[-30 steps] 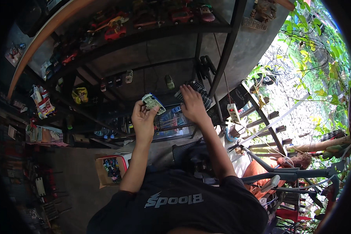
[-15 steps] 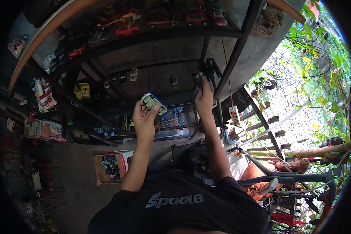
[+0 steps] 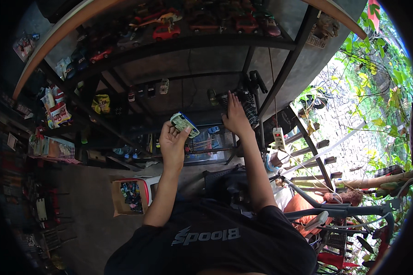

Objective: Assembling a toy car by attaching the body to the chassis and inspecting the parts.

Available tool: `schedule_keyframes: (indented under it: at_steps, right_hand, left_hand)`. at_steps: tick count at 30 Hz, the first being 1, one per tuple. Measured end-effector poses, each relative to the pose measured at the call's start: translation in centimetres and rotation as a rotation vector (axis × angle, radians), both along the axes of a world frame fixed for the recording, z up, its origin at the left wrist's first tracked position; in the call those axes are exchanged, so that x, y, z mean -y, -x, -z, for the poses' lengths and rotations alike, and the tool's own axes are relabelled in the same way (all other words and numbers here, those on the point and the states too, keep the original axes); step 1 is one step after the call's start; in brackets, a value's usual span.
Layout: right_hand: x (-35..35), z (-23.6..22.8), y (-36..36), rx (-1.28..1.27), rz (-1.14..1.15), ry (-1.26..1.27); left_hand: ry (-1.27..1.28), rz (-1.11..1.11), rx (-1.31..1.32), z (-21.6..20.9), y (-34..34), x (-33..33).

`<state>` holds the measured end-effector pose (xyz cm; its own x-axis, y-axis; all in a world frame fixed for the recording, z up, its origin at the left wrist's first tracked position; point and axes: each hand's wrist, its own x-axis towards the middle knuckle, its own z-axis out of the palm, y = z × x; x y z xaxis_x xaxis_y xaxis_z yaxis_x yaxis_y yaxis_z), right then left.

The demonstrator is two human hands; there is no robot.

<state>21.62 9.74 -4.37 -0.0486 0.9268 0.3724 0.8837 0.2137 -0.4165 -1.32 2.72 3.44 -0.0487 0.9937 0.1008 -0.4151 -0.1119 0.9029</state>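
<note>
Between the thumb and fingers of my left hand [image 3: 172, 144] is a toy car [image 3: 184, 124], pale green with a blue edge, raised in front of the shelf. My right hand [image 3: 237, 117] lies with fingers stretched out against a dark ribbed object [image 3: 249, 110] at the shelf's right end; its kind is hard to make out in the shade. Just left of those fingers stands a greenish toy car [image 3: 212, 95]. Farther left on the same shelf sit a pale toy car [image 3: 164, 86] and a few darker ones. Below my hands, a blue toy car [image 3: 213, 130] rests on a lower level.
Red toy cars [image 3: 166, 32] line the upper shelf, whose dark frame [image 3: 179, 51] crosses above my hands. A cardboard box [image 3: 116, 198] of small dark pieces stands on the floor at left. A power strip [image 3: 278, 137] hangs at right beside wooden slats. A yellow packet [image 3: 101, 104] lies left.
My right hand has gone from being closed round a dark object to lying flat with fingers stretched on the ribbed object. The left still holds the toy car; the whole view has shifted slightly.
</note>
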Motion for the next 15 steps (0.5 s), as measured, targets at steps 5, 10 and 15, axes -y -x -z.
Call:
schedule_keyframes:
  at_steps: [5, 10, 15]
  right_hand:
    - [2.8, -4.6, 0.6, -0.076, -0.147, 0.009]
    - [5.0, -6.5, 3.0, -0.004, -0.327, 0.144]
    - [4.0, -6.1, 6.1, 0.217, -0.463, 0.225]
  left_hand:
    - [0.030, 0.024, -0.032, 0.5, 0.3, -0.2]
    - [0.006, 0.029, -0.274, 2.3, 1.4, -0.8]
    - [-0.144, -0.093, -0.690, 3.5, 3.7, -2.3]
